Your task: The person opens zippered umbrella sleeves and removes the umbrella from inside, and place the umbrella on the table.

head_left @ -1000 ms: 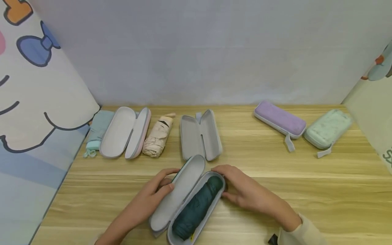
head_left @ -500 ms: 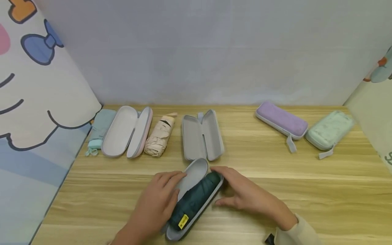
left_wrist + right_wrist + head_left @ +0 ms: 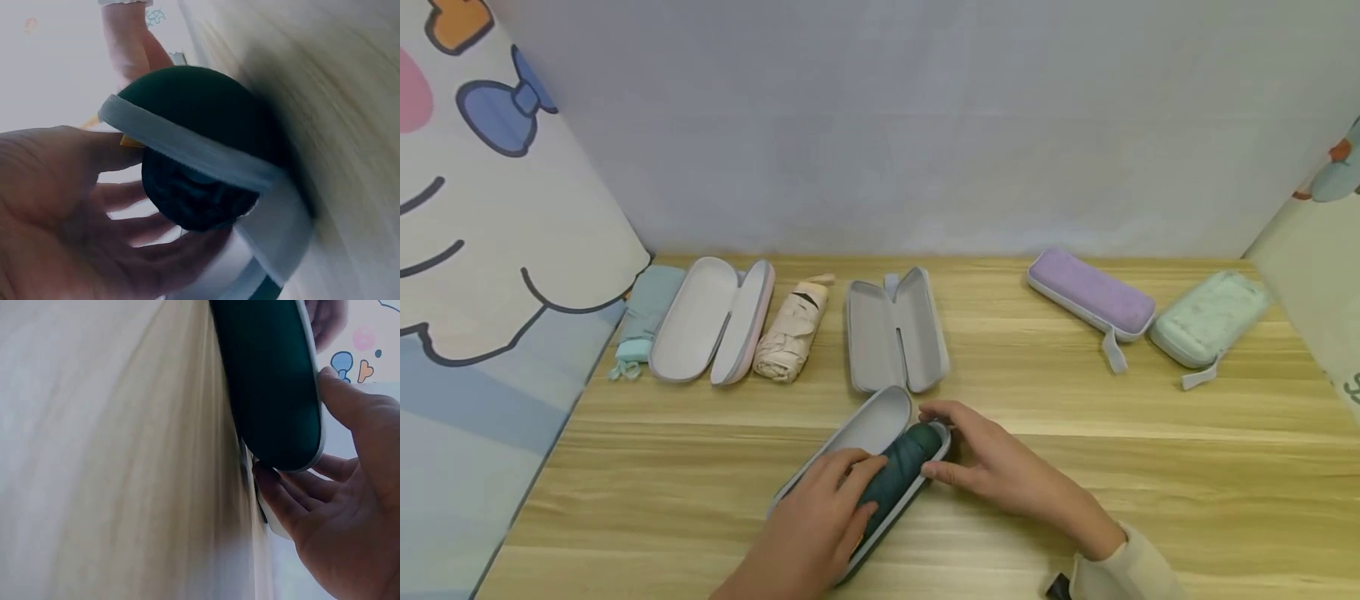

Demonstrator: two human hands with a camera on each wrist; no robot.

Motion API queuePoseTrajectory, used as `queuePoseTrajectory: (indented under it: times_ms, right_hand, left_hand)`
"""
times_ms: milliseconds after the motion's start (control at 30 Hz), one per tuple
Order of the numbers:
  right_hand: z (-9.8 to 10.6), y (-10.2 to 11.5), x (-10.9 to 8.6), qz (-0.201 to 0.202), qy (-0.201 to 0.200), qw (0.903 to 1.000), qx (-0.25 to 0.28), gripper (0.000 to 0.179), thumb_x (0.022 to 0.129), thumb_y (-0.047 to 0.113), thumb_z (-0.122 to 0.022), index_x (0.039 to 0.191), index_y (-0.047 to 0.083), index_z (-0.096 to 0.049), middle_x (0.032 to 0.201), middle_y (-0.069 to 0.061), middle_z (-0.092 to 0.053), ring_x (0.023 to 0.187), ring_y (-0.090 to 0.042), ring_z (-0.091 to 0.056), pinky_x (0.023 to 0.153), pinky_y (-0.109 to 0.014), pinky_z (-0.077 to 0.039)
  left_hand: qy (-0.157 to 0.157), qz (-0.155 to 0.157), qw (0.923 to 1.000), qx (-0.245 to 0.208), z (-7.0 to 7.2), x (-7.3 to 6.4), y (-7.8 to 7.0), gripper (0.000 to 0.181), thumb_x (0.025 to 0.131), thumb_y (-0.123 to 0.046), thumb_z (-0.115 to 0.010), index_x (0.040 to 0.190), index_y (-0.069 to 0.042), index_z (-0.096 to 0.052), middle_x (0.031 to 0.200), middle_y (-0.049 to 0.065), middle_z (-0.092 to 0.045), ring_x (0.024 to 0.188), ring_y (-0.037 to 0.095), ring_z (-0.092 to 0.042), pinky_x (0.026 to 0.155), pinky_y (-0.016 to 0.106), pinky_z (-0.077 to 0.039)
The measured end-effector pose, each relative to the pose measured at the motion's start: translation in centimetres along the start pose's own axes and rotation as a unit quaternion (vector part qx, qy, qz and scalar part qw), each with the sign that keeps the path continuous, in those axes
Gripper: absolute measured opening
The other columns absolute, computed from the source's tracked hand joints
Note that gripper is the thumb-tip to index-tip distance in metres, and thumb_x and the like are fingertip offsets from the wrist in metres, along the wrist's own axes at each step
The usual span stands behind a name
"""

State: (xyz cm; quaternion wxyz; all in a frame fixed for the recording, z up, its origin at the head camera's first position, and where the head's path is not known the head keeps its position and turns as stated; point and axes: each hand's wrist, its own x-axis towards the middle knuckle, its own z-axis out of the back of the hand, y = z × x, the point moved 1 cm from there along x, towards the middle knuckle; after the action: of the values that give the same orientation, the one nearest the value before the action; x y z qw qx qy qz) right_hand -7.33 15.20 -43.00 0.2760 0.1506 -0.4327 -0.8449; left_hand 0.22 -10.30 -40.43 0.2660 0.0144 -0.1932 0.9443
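Note:
A dark green folded umbrella [image 3: 893,485] lies lengthwise in an opened hard case [image 3: 874,425] with a pale grey inside. My left hand [image 3: 811,521] reaches over the umbrella's near half; in the left wrist view, its thumb and fingers curl round the rolled end [image 3: 195,199], beside a bit of yellow tag [image 3: 131,141]. At the far end of the case, my right hand [image 3: 1003,467] holds the rim. The right wrist view has the green shell [image 3: 275,381] between that hand's thumb and fingers. The left hand covers part of the lid and umbrella.
Behind stand an opened grey case [image 3: 874,342], a beige folded umbrella [image 3: 792,335] and an opened pink case [image 3: 692,325]. A blue-green folded umbrella [image 3: 653,300] lies far left. Closed purple [image 3: 1090,287] and mint [image 3: 1210,317] cases lie back right.
My left hand has left the lid's outer side and moved right onto the umbrella, hiding its yellow tag in the head view. The right hand's thumb has come up to the case rim.

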Motion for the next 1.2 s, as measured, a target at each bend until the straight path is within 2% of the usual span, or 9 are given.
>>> queuePoseTrajectory:
  times_ms: [167, 300, 433, 500, 667, 800, 900, 1067, 1200]
  right_hand:
    - [-0.1, 0.0, 0.0, 0.006, -0.004, 0.9998, 0.019, 0.07, 0.096, 0.039, -0.075, 0.152, 0.01, -0.045, 0.15, -0.009, -0.057, 0.133, -0.025, -0.06, 0.108, -0.045, -0.052]
    - [-0.5, 0.0, 0.1, 0.029, -0.003, 0.9989, 0.037, 0.07, 0.095, 0.03, -0.077, 0.152, 0.007, -0.044, 0.15, -0.013, -0.057, 0.134, -0.028, -0.059, 0.109, -0.041, -0.052]
    - [-1.1, 0.2, 0.3, 0.047, 0.005, 0.998, 0.042, 0.069, 0.096, 0.028, -0.076, 0.153, 0.006, -0.043, 0.151, -0.015, -0.056, 0.136, -0.03, -0.058, 0.112, -0.044, -0.05]
    - [-1.4, 0.4, 0.4, 0.048, 0.009, 0.998, 0.041, 0.07, 0.096, 0.028, -0.076, 0.153, 0.006, -0.043, 0.152, -0.014, -0.056, 0.137, -0.028, -0.057, 0.113, -0.045, -0.049]
    - [-1.9, 1.0, 0.4, 0.051, 0.021, 0.9971, 0.052, 0.072, 0.094, 0.029, -0.078, 0.153, 0.006, -0.043, 0.152, -0.011, -0.056, 0.136, -0.022, -0.057, 0.113, -0.041, -0.049]
    - [-2.3, 1.0, 0.4, 0.057, 0.033, 0.9948, 0.078, 0.071, 0.096, 0.03, -0.075, 0.153, 0.004, -0.042, 0.152, -0.014, -0.055, 0.133, -0.026, -0.061, 0.11, -0.038, -0.051]
    - [-2.6, 0.9, 0.4, 0.056, 0.04, 0.9928, 0.097, 0.068, 0.097, 0.027, -0.073, 0.153, 0.004, -0.042, 0.153, -0.015, -0.054, 0.132, -0.029, -0.063, 0.109, -0.037, -0.053]
    - [-2.8, 0.8, 0.5, 0.079, 0.041, 0.9907, 0.103, 0.058, 0.098, 0.022, -0.072, 0.149, 0.011, -0.046, 0.149, -0.01, -0.056, 0.133, -0.026, -0.062, 0.109, -0.035, -0.053]
    - [-3.0, 0.8, 0.7, 0.097, 0.038, 0.9899, 0.097, 0.055, 0.098, 0.019, -0.073, 0.146, 0.009, -0.048, 0.147, -0.01, -0.057, 0.134, -0.025, -0.061, 0.11, -0.034, -0.052]
  left_hand:
    - [0.079, 0.066, 0.9946, -0.011, 0.1, 0.1, -0.2, 0.059, 0.101, -0.037, -0.068, 0.151, -0.012, -0.05, 0.133, 0.006, -0.065, 0.117, 0.024, -0.065, 0.094, 0.044, -0.058]
    - [0.1, 0.086, 0.9912, -0.007, -0.1, 0.0, -0.3, 0.065, 0.099, -0.042, -0.07, 0.151, -0.009, -0.05, 0.132, 0.009, -0.067, 0.113, 0.028, -0.065, 0.093, 0.047, -0.057]
    - [0.097, 0.096, 0.9907, -0.001, -0.2, -0.2, -0.3, 0.069, 0.094, -0.042, -0.076, 0.148, -0.006, -0.052, 0.122, 0.011, -0.069, 0.1, 0.028, -0.066, 0.085, 0.047, -0.057]
    - [0.096, 0.115, 0.9887, -0.013, -0.2, -0.2, -0.2, 0.071, 0.091, -0.041, -0.079, 0.146, -0.005, -0.052, 0.117, 0.012, -0.069, 0.094, 0.027, -0.066, 0.08, 0.045, -0.057]
    - [0.104, 0.168, 0.9791, -0.049, 0.1, -0.1, 0.0, 0.073, 0.082, -0.037, -0.081, 0.142, -0.006, -0.054, 0.116, 0.012, -0.07, 0.087, 0.021, -0.068, 0.072, 0.041, -0.056]
    - [0.114, 0.193, 0.9715, -0.079, 0.6, -0.4, 0.7, 0.071, 0.08, -0.036, -0.083, 0.139, -0.009, -0.056, 0.116, 0.006, -0.071, 0.082, 0.013, -0.063, 0.069, 0.036, -0.053]
    - [0.113, 0.213, 0.964, -0.111, 1.4, -0.5, 1.2, 0.067, 0.079, -0.035, -0.084, 0.137, -0.014, -0.058, 0.11, 0.001, -0.07, 0.079, 0.009, -0.058, 0.068, 0.033, -0.05]
    - [0.103, 0.262, 0.9457, -0.162, 3.3, -0.6, 1.7, 0.063, 0.079, -0.029, -0.084, 0.136, -0.023, -0.059, 0.107, -0.001, -0.069, 0.073, 0.009, -0.056, 0.065, 0.031, -0.047]
    - [0.091, 0.303, 0.9368, -0.149, 5.1, -0.9, 2.2, 0.066, 0.078, -0.031, -0.084, 0.139, -0.027, -0.058, 0.109, -0.003, -0.069, 0.075, 0.009, -0.057, 0.065, 0.031, -0.048]
